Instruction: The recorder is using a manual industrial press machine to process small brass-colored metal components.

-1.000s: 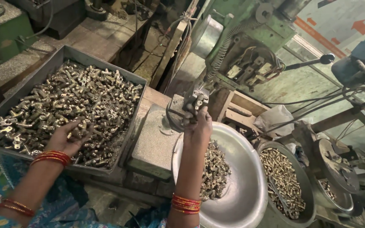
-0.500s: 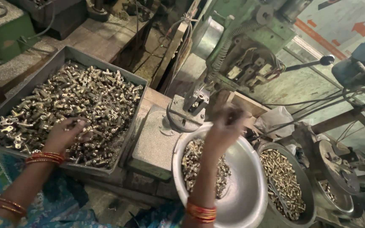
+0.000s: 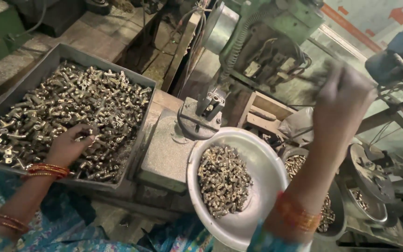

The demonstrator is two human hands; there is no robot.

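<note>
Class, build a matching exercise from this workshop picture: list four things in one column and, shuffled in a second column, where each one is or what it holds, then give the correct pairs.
Column one:
1. left hand
2. right hand
3. round metal bowl
4. rectangular grey tray

Column two:
A. raised in front of the green machine, blurred
B. holds a small heap of metal pieces in its middle
C. resting on the pieces in the tray
D. filled almost edge to edge with metal pieces, at the left

Pairs: 1-C, 2-A, 3-B, 4-D
</note>
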